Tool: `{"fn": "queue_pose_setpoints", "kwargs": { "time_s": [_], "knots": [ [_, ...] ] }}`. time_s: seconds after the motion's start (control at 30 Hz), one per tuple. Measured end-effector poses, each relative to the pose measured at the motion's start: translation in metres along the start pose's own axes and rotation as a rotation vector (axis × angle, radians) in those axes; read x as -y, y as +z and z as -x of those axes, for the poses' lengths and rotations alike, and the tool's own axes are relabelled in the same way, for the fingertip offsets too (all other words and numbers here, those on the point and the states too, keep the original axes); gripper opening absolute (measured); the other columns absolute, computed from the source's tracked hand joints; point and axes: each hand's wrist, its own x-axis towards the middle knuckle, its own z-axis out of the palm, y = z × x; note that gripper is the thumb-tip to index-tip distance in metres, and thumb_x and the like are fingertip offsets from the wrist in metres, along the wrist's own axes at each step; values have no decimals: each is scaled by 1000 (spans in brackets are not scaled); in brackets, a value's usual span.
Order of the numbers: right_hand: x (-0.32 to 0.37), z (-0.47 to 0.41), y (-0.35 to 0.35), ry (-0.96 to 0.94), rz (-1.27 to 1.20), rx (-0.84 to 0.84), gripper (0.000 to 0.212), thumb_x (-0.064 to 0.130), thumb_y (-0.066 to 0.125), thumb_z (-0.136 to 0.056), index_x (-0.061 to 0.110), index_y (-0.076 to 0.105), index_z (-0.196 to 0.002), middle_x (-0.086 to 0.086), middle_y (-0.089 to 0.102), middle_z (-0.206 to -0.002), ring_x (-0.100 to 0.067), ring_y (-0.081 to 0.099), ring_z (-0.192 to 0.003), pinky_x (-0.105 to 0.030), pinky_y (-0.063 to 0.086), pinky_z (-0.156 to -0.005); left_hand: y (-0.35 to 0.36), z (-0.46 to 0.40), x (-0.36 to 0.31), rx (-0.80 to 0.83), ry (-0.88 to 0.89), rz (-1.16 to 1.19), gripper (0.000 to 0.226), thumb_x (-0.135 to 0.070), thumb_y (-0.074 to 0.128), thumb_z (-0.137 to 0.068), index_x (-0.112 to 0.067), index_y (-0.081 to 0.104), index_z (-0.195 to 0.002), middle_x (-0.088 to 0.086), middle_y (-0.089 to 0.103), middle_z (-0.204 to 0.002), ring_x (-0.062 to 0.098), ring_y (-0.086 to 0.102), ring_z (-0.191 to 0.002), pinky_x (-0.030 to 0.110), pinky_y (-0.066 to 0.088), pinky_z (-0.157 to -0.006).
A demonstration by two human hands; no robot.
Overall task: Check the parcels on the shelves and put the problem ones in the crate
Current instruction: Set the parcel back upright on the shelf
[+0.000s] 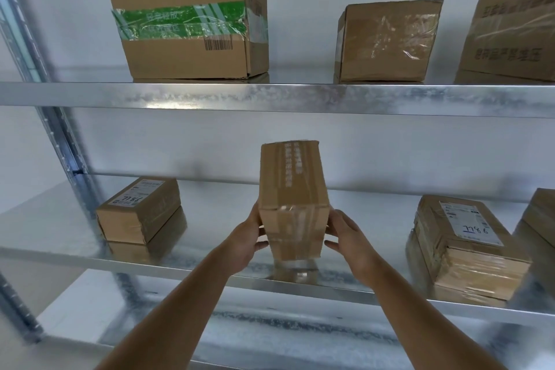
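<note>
A long taped cardboard parcel [291, 198] stands tilted on its near end on the middle metal shelf [210, 267], its far end raised. My left hand [244, 242] holds its left side, thumb on the edge and fingers curled under. My right hand [350, 245] grips its right side. To the left, on the same shelf, lies a small parcel [138, 210] with a label. At the right sits a flat taped parcel [462, 246] bearing a white label. No crate is in view.
On the upper shelf [270, 96] stand a big box with green tape [186, 21], a plastic-wrapped box [387, 42] and a printed box [513, 33] at the right edge. A steel upright [54, 117] runs down the left. Another box [540, 219] shows at far right.
</note>
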Motion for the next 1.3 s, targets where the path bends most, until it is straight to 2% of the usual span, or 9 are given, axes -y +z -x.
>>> {"fn": "queue_pose_setpoints", "kwargs": {
  "time_s": [0.07,0.17,0.27,0.47,0.6,0.7,0.83,1.0,1.3],
  "knots": [
    [1,0,0,10,31,2,45,51,35,-109,22,63,-128,2,70,-126,-16,64,-120,-52,41,-117,-1,-1,-3,17,-59,-44,61,-68,24,-105,-30,62,-134,0,67,-129,20,61,-117,45,41,-115],
    [1,0,-2,32,31,30,48,57,35,-107,30,67,-129,7,71,-128,-11,61,-126,-49,38,-119,-5,-3,-5,62,-81,-24,75,-80,26,-96,-32,61,-142,-1,67,-134,22,64,-117,44,43,-116],
    [2,1,-3,53,45,62,44,58,36,-106,37,70,-124,12,70,-129,-7,57,-130,-45,37,-121,-7,-3,-8,53,-86,12,72,-76,30,-98,-27,70,-131,-1,77,-120,22,70,-112,39,52,-108],
    [9,0,-2,48,36,54,44,51,38,-109,29,73,-125,7,75,-120,-13,66,-120,-48,46,-115,-6,1,-12,47,-50,46,57,-64,35,-105,-27,75,-122,2,79,-112,24,72,-107,41,53,-107],
    [19,1,-2,21,22,37,43,49,37,-110,29,71,-126,3,74,-124,-19,68,-113,-44,50,-110,-7,0,-10,38,-33,17,60,-69,39,-101,-26,80,-115,5,77,-113,24,66,-107,48,44,-114],
    [25,0,-4,22,-31,21,43,50,42,-108,24,76,-115,0,79,-108,-22,71,-105,-39,53,-104,-7,-1,-9,14,-25,-37,68,-75,38,-98,-24,78,-117,3,75,-117,26,64,-121,52,39,-119],
    [30,-3,-5,24,-81,49,42,43,40,-110,22,76,-107,2,79,-94,-18,73,-92,-36,54,-97,-3,2,-12,28,24,-31,55,-65,38,-103,-29,78,-112,-3,76,-117,18,66,-119,48,43,-118],
    [35,-2,-7,46,-90,73,40,47,41,-109,25,74,-116,4,79,-100,-18,72,-105,-39,55,-101,-4,3,-11,53,39,-23,61,-67,41,-101,-23,78,-120,-2,77,-119,15,68,-121,42,45,-116],
    [30,2,-8,65,-116,58,38,45,41,-109,28,74,-114,4,79,-102,-22,71,-109,-47,51,-109,2,8,-8,66,28,10,59,-63,43,-102,-19,76,-122,-1,78,-119,15,68,-121,40,46,-115]
  ]
}}
